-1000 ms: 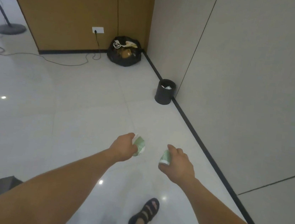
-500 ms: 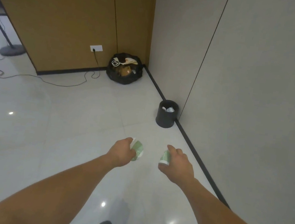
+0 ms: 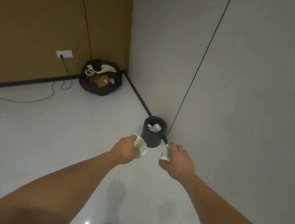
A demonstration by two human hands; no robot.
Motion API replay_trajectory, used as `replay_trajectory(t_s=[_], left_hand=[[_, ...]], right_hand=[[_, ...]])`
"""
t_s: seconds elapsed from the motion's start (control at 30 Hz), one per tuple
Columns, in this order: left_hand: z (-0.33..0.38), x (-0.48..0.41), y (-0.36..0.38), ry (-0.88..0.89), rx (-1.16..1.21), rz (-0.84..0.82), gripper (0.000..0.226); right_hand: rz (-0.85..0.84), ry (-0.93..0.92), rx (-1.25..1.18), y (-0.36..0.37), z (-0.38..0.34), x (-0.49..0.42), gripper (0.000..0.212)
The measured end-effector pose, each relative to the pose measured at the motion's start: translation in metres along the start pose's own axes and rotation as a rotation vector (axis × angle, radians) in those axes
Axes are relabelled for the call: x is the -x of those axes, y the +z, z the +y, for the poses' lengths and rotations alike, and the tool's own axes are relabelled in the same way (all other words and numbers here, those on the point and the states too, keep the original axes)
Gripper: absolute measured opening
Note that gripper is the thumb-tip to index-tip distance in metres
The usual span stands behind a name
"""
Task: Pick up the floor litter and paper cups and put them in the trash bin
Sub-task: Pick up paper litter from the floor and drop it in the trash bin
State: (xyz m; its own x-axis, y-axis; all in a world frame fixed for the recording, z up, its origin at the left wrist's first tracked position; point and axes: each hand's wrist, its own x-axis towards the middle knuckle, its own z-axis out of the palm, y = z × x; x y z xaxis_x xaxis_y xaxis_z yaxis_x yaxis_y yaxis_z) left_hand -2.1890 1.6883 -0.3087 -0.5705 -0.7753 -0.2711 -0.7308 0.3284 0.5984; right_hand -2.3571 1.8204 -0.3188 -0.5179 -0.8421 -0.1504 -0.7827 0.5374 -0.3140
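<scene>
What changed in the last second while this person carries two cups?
The person walked closer to the black trash bin, now just beyond the hands. The left hand still grips the left cup, the right hand the right cup; nothing was let go.

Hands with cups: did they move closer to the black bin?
Yes. The left hand and right hand moved forward toward the trash bin; the gap to it has almost closed.

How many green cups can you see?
2. One cup is in the left hand, the other cup in the right hand, both near the black trash bin. More may hide under the litter inside it.
</scene>
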Motion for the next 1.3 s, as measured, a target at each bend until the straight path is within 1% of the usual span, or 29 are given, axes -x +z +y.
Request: replay_trajectory(t_s=[0.13, 0.3, 0.43, 0.53, 0.67, 0.8, 0.87, 1.0, 1.1, 1.2, 1.3], left_hand=[[0.009, -0.073, -0.026, -0.008, -0.007, -0.017, 0.039], [0.031, -0.172, -0.033, 0.005, -0.026, -0.055, 0.040], [0.053, -0.247, -0.035, -0.046, -0.026, -0.072, 0.038], [0.068, -0.300, -0.044, -0.071, -0.033, -0.063, 0.043], [0.079, -0.362, -0.050, -0.100, -0.023, -0.060, 0.045], [0.076, -0.427, -0.049, -0.106, -0.035, -0.117, 0.041], [0.070, -0.464, -0.045, -0.104, -0.041, -0.160, 0.039], [0.051, -0.549, -0.030, -0.073, -0.082, -0.277, 0.043], [0.028, -0.612, -0.007, -0.080, -0.074, -0.308, 0.040], [-0.005, -0.667, 0.035, -0.123, -0.034, -0.295, 0.037], [-0.041, -0.713, 0.096, -0.136, -0.035, -0.311, 0.031]], right_hand=[[-0.016, 0.023, -0.042, -0.010, -0.008, -0.067, 0.078], [-0.033, 0.022, -0.030, -0.019, 0.005, -0.164, 0.075], [-0.069, 0.002, -0.038, -0.025, 0.020, -0.249, 0.077], [-0.107, -0.016, -0.035, -0.039, 0.029, -0.312, 0.079], [-0.140, -0.031, -0.022, -0.050, 0.036, -0.375, 0.076], [-0.180, -0.023, -0.023, -0.045, 0.040, -0.432, 0.075], [-0.209, 0.003, -0.020, -0.034, 0.041, -0.462, 0.076], [-0.227, 0.096, -0.042, -0.002, 0.046, -0.523, 0.079], [-0.256, 0.188, -0.080, 0.037, 0.053, -0.570, 0.076], [-0.291, 0.198, -0.061, 0.094, 0.070, -0.612, 0.074], [-0.305, 0.190, -0.013, 0.162, 0.095, -0.645, 0.068]])
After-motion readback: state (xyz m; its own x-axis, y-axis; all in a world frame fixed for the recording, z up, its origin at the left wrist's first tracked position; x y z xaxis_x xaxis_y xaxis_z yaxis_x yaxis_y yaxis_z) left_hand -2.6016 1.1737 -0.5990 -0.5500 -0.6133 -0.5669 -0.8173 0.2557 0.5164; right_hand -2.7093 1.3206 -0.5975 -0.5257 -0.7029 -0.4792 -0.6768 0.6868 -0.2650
